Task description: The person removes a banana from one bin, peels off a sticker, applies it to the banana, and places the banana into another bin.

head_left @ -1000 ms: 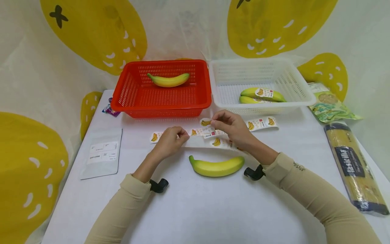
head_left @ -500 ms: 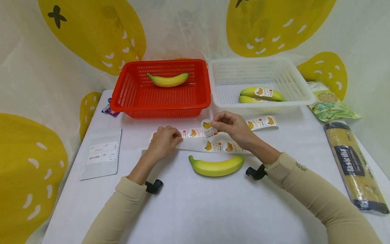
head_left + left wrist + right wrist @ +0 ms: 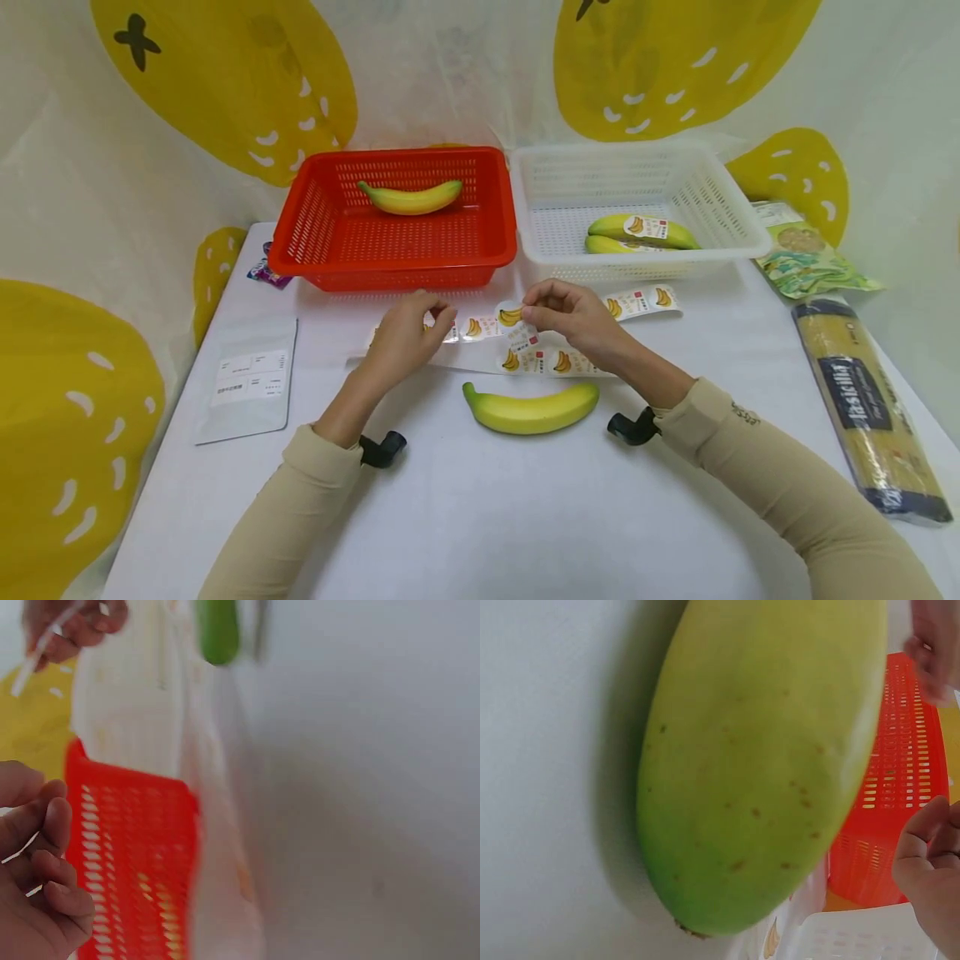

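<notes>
My right hand (image 3: 576,321) pinches a banana-print sticker (image 3: 516,327) by its edge, holding it over the label strips. My left hand (image 3: 405,337) hovers above the left part of the strips, fingers loosely curled; in the left wrist view nothing shows between its fingers (image 3: 56,825). Two rows of label strip lie on the table: the rear strip (image 3: 637,302) emerges on the right behind the right hand, and the front strip (image 3: 551,362) has a bare stretch at its left. Just in front of them lies a banana (image 3: 532,410) without a label on its visible side.
At the back stand a red basket (image 3: 405,271) with one banana (image 3: 412,198) and a white basket (image 3: 555,183) with two labelled bananas (image 3: 641,227). A silver pouch (image 3: 251,379) lies left; a green bag (image 3: 813,258) and a spaghetti pack (image 3: 870,408) lie right.
My left hand has drawn leftward along the strip, then let go and lifted. The sticker in my right hand has tilted to hang down, its picture facing up; the right hand has barely moved.
</notes>
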`<state>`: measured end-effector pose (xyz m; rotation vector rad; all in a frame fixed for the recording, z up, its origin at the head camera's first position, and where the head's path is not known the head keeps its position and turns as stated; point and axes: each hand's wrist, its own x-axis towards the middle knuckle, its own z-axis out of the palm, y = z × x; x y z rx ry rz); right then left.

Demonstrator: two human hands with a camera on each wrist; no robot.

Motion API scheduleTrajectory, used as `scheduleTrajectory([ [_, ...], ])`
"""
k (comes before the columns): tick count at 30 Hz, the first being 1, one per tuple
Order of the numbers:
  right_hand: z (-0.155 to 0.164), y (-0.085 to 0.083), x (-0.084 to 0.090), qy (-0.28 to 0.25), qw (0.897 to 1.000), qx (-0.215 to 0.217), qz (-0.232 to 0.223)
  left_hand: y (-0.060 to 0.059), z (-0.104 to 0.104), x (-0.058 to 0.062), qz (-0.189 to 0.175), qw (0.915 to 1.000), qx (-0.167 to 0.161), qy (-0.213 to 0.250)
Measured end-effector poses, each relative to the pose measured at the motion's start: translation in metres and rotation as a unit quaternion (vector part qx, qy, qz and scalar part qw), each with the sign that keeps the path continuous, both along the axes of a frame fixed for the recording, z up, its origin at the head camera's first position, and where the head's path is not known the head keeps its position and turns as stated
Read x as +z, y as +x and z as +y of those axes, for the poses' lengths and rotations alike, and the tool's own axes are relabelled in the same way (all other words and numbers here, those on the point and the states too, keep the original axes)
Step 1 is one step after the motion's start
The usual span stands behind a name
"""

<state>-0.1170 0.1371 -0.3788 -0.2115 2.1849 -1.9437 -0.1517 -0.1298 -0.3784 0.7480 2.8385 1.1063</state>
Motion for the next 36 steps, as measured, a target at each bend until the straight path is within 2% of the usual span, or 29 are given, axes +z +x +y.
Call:
scheduleTrajectory([
  [3, 0.000, 0.002, 0.001, 0.014, 1.000, 0.013, 0.003, 0.003, 0.012, 0.017, -0.002, 0.9987, -0.031, 0.041],
  [6, 0.000, 0.004, 0.002, 0.028, 0.999, 0.026, 0.010, 0.006, 0.025, 0.030, -0.016, 0.9959, -0.077, 0.046],
  [9, 0.000, 0.007, 0.002, 0.033, 0.999, 0.035, 0.016, 0.007, 0.035, 0.035, -0.029, 0.9931, -0.109, 0.030],
  [12, 0.000, 0.010, 0.003, 0.035, 0.998, 0.040, 0.021, 0.008, 0.041, 0.034, -0.035, 0.9918, -0.121, 0.019],
  [16, 0.000, 0.014, 0.004, 0.043, 0.998, 0.038, 0.026, 0.010, 0.043, 0.032, -0.044, 0.9909, -0.125, 0.025],
  [21, 0.006, 0.018, 0.005, 0.037, 0.999, -0.003, 0.027, 0.014, 0.043, 0.030, -0.071, 0.9880, -0.126, 0.054],
  [25, 0.016, 0.020, 0.006, 0.036, 0.998, -0.053, 0.017, 0.018, 0.039, 0.030, -0.096, 0.9868, -0.106, 0.076],
  [27, 0.023, 0.022, 0.006, 0.051, 0.997, -0.060, 0.009, 0.020, 0.037, 0.030, -0.112, 0.9851, -0.091, 0.093],
  [29, 0.028, 0.025, 0.006, 0.079, 0.996, -0.046, 0.001, 0.021, 0.036, 0.028, -0.129, 0.9816, -0.080, 0.116],
  [33, 0.031, 0.035, 0.005, 0.130, 0.991, 0.013, -0.004, 0.024, 0.036, 0.026, -0.153, 0.9705, -0.071, 0.172],
  [36, 0.030, 0.041, 0.006, 0.137, 0.989, 0.049, 0.008, 0.028, 0.038, 0.024, -0.165, 0.9622, -0.072, 0.205],
])
